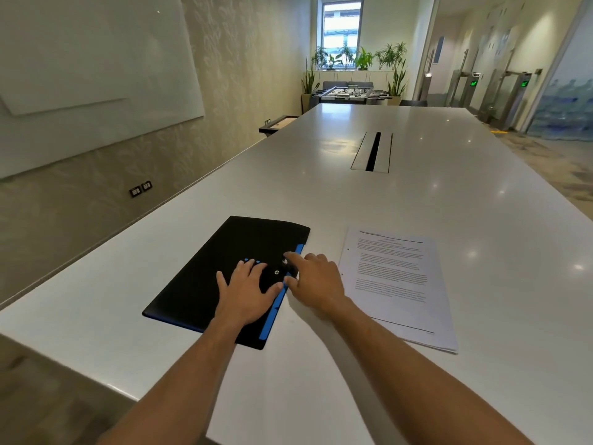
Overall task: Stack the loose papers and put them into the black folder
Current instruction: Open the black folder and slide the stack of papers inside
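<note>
A black folder (208, 271) with blue edging lies closed and slanted on the white table (417, 194). My left hand (247, 290) rests flat on its cover, fingers spread. My right hand (316, 277) is at the folder's right edge, index finger and thumb pinching at the small flap with its snap button. To the right lies a stack of printed papers (398, 284), roughly squared, touching neither hand.
A cable hatch (372, 152) is set into the table further back. The table's left edge runs close to the folder, with a wall and whiteboard (90, 75) beyond. Plants and a foosball table (348, 93) stand at the room's far end.
</note>
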